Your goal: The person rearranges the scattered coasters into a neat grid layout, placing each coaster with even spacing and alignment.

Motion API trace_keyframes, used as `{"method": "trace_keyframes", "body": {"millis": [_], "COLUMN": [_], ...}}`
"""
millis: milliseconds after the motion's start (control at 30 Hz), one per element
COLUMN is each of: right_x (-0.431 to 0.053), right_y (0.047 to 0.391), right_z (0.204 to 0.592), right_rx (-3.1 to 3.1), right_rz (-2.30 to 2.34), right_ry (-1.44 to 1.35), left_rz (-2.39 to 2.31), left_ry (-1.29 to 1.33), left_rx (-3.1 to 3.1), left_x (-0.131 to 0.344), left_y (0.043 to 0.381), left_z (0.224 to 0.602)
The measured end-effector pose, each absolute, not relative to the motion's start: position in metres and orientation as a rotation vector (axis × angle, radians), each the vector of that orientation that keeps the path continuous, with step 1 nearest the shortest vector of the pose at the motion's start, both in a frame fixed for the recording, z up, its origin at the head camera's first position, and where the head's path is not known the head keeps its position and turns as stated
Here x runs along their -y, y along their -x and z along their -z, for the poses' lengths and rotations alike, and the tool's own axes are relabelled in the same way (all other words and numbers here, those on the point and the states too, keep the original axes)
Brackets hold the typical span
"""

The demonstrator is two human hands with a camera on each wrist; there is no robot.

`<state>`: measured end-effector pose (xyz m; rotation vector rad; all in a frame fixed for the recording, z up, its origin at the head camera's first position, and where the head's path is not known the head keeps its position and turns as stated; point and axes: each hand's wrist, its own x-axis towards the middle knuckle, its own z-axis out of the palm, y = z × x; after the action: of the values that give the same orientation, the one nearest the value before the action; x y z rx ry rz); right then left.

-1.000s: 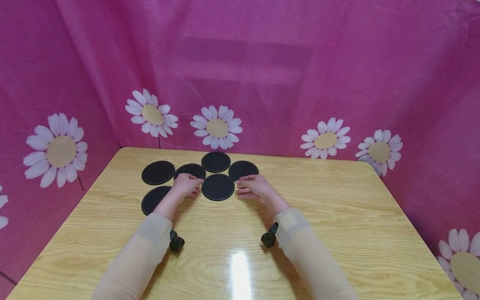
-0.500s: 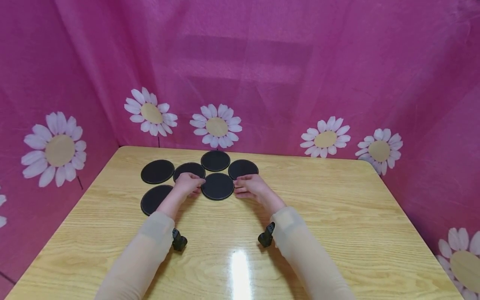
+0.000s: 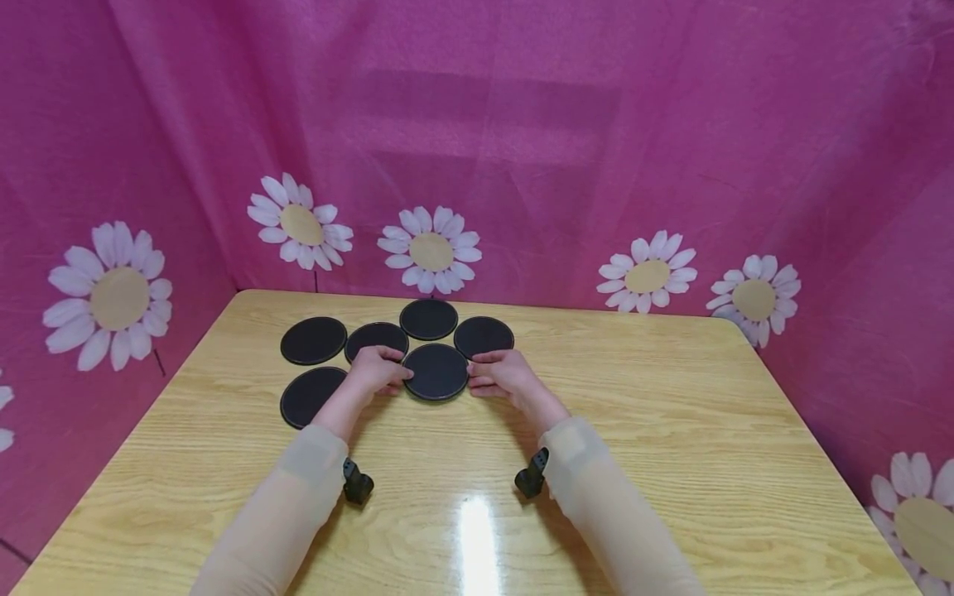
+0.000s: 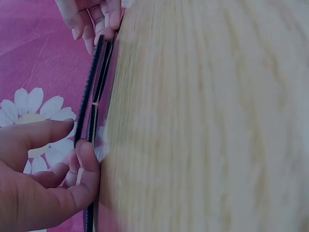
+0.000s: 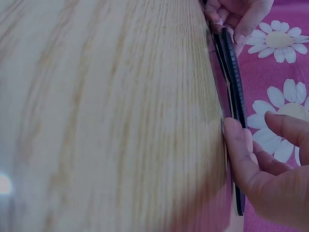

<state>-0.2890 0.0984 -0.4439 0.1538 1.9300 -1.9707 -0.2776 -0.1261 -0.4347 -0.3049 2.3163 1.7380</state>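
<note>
A round black coaster (image 3: pixel 436 372) hovers slightly tilted above the table between both hands. My left hand (image 3: pixel 376 371) pinches its left edge, thumb above and fingers below, as the left wrist view shows. At the opposite edge, my right hand (image 3: pixel 507 375) holds the disc with curled fingers beneath the rim; in the right wrist view its thumb stands a little off the surface. More black coasters lie flat around it: one behind (image 3: pixel 428 319), one at the back right (image 3: pixel 484 338), and one behind the left hand (image 3: pixel 376 340).
Two further coasters, a rear one (image 3: pixel 313 340) and a nearer one (image 3: pixel 305 399) partly covered by the left forearm, lie on the left side. The wooden table (image 3: pixel 656 430) ends at a pink curtain (image 3: pixel 522 199) printed with white flowers.
Both hands have closed in on the middle coaster and taken hold of its edges. It has risen off the table and shifted slightly right and toward me. The other coasters stay put.
</note>
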Motion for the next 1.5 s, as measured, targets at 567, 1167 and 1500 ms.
{"method": "trace_keyframes", "body": {"millis": [567,1167,1500], "right_x": [-0.1,-0.105,-0.112], "right_y": [0.28,0.267,0.267], "right_z": [0.45,0.446,0.446], "right_rx": [-2.042,-2.309,-2.624], "right_rz": [1.946,1.601,1.284], "right_ry": [-0.079,0.139,0.451], "left_rz": [-1.933,-1.564,-1.446], "left_ry": [0.177,-0.065,-0.137], "left_rx": [-2.159,-2.427,-2.527], "left_x": [0.117,0.115,0.115], "left_y": [0.27,0.264,0.266], "left_z": [0.439,0.442,0.445]}}
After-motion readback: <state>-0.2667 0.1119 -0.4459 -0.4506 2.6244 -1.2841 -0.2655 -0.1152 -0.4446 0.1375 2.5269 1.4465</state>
